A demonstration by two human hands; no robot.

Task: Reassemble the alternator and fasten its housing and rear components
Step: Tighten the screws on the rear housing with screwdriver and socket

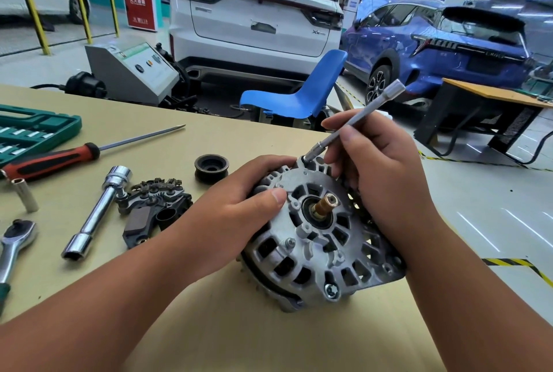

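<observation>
Here we have the alternator (pixel 317 240) lying on the worktop (pixel 209 326) just in front of us, rear face up. Our left hand (pixel 239 207) grips its far rim with the thumb pressed on the casting, most likely so the housing cannot turn under torque. Our right hand (pixel 380 168) pinches a long socket bar (pixel 356 123) like a pen. The bar's tip sits on a through-bolt (pixel 305 159) at the housing's far edge, which we judge suits spinning the bolt in by finger rather than final tightening. Another bolt (pixel 331 291) nearer us looks seated. The rectifier plate (pixel 152 210) and pulley (pixel 211 168) lie to the left, apart from the housing, beside a T-handle wrench (pixel 95 213), a ratchet (pixel 15 240) and a red screwdriver (pixel 54 159). Nothing blocks the bar; only our own fingers crowd the bolt.
</observation>
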